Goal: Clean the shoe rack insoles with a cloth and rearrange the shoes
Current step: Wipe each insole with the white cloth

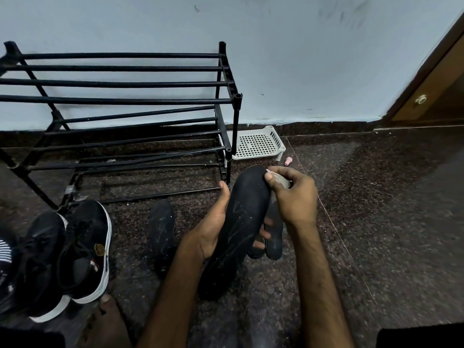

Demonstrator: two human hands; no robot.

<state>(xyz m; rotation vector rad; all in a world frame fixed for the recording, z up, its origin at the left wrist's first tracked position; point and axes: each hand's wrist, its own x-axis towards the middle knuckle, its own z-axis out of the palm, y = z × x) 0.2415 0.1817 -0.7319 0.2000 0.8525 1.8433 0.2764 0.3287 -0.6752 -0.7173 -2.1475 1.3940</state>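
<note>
Head view: black insole (241,222), gripped from beneath by left hand (213,229), held above the floor before the shoe rack (125,99). Right hand (293,197) pinches grey cloth (281,180) at its toe end. Advised: firm toe-to-heel strokes, left hand bracing underneath.

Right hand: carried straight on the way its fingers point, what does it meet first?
The toe end of the black insole held in the left hand. The right hand, pinching the cloth, looks close against it, though depth is unclear.
</note>
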